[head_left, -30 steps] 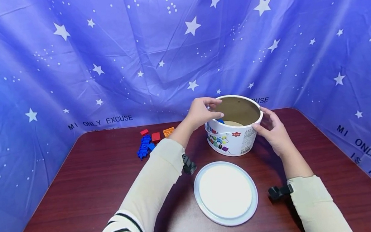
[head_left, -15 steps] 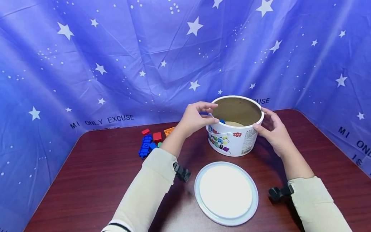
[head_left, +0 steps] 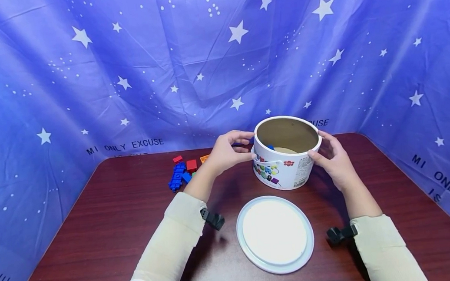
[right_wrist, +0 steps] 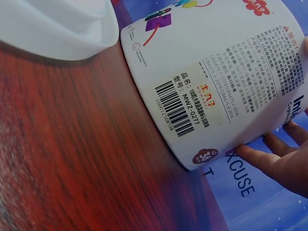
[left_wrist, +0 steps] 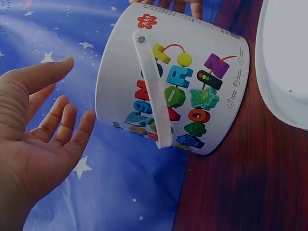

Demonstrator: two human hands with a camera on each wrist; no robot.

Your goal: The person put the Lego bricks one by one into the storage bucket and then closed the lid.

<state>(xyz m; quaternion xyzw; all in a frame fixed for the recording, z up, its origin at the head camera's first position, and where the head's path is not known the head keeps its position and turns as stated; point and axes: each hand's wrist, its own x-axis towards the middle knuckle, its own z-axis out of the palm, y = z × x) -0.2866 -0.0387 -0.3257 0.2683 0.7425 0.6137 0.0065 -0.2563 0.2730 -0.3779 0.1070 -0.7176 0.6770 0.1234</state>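
A white bucket (head_left: 302,170) with colourful printed shapes and letters stands on the table, its top uncovered. Inside lies a small blue piece (head_left: 270,147) against the near left wall. My right hand (head_left: 331,157) holds the bucket's right side, thumb at the front of the rim and fingers around the side. On the other side, my left hand (head_left: 227,152) is just off the rim; in the left wrist view its fingers are loosely bent around nothing. The white handle (left_wrist: 153,91) hangs down the bucket's outer wall. In front, a round white lid (head_left: 275,230) lies flat.
Left of the bucket, behind the left forearm, lie several toy blocks: a blue wheeled base (head_left: 177,176), a red block (head_left: 191,165), a smaller red one (head_left: 177,159) and a partly hidden orange one (head_left: 204,159). A starry blue curtain (head_left: 203,50) borders the dark red table (head_left: 109,218).
My left hand has drawn back leftward from over the bucket's rim to just outside it. The right hand stays on the bucket, and the lid lies where it was.
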